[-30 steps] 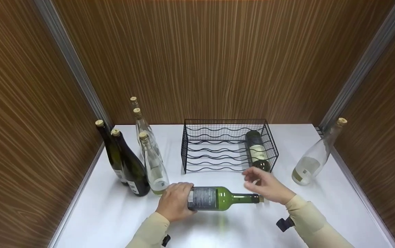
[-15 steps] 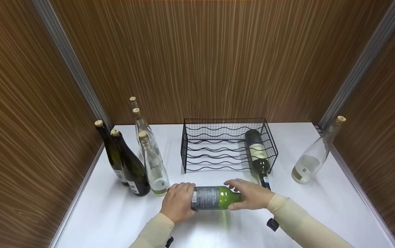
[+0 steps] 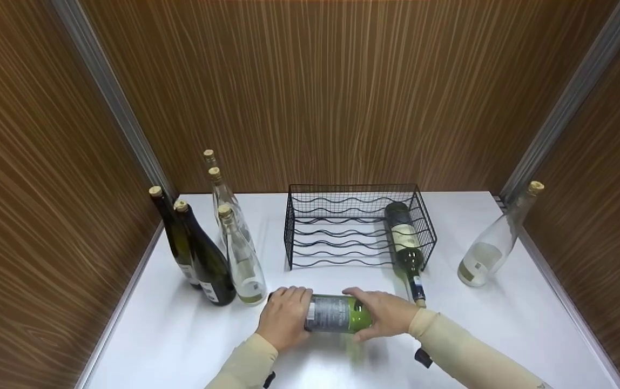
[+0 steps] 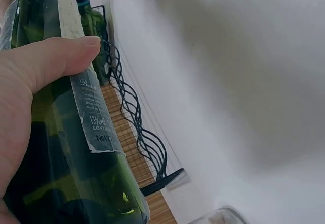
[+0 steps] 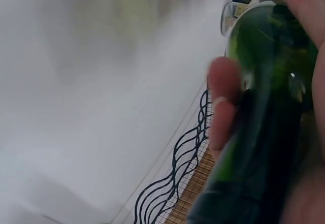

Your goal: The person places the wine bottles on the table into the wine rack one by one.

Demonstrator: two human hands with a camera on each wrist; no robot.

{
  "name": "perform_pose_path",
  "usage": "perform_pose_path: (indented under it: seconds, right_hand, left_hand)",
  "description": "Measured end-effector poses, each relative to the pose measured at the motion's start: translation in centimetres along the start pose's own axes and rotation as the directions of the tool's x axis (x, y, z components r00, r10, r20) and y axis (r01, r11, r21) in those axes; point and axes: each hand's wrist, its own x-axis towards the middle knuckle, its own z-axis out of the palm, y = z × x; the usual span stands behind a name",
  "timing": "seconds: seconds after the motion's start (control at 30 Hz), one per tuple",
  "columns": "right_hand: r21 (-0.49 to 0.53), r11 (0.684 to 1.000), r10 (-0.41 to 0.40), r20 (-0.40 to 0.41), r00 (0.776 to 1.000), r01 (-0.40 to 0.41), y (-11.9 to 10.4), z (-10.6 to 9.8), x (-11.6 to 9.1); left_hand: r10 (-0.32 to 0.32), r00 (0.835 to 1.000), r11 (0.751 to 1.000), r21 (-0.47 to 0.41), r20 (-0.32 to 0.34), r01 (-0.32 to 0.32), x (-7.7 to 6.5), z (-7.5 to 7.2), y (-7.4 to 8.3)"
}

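A green wine bottle [image 3: 331, 314] with a dark grey label lies level in front of the wire rack, its neck pointing right. My left hand [image 3: 284, 317] grips its base end; in the left wrist view the thumb [image 4: 76, 54] presses across the label side. My right hand [image 3: 388, 313] wraps the shoulder and neck, hiding the cork end. In the right wrist view a finger [image 5: 223, 102] curls round the dark glass. Behind stands the black wire wine rack [image 3: 290, 232], where another wine bottle [image 3: 406, 237] lies in the rightmost slot, neck toward me.
Left of the rack stand two dark corked bottles [image 3: 207, 259] and several clear corked bottles [image 3: 244, 265]. One clear bottle [image 3: 485, 254] stands on the right. Wood-grain panels [image 3: 342, 97] enclose the white table [image 3: 169, 346] at the back and sides.
My right hand has moved left from beyond the cork onto the held bottle's neck and shoulder. The bottle and my left hand have shifted slightly right. The racked bottle's neck is now uncovered.
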Motion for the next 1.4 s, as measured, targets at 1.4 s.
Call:
perform_pose_path:
  seconds: [1.4]
  right_hand:
    - [0.194, 0.899, 0.431, -0.235, 0.871, -0.392, 2.7, 1.3, -2.8]
  left_hand:
    - [-0.102, 0.986, 0.964, -0.23, 0.133, 0.131, 7.8, -0.3, -3.5]
